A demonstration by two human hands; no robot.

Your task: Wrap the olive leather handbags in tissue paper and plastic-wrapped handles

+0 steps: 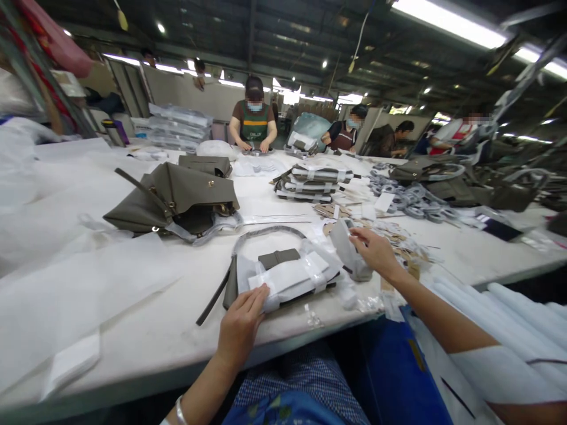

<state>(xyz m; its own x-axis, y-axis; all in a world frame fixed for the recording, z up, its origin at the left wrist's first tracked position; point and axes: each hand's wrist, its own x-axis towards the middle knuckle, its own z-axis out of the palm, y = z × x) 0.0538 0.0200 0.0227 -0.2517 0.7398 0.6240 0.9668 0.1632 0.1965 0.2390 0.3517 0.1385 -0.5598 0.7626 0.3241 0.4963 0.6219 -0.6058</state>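
A folded grey-green bag lies near the table's front edge, partly covered by white paper, with its wrapped handle arching behind it. My left hand rests on the paper's left end, fingers pressed together. To the right of the bag, my right hand has its fingertips at a grey tape dispenser; whether it grips anything there is too small to tell. Behind and to the left, an unfolded grey-green bag lies with its opening towards me.
Wrapped bags are stacked mid-table. Grey rings and scraps lie to the right. White sheets cover the left side. A blue bin and white rolls stand at the lower right. Several people work across the table.
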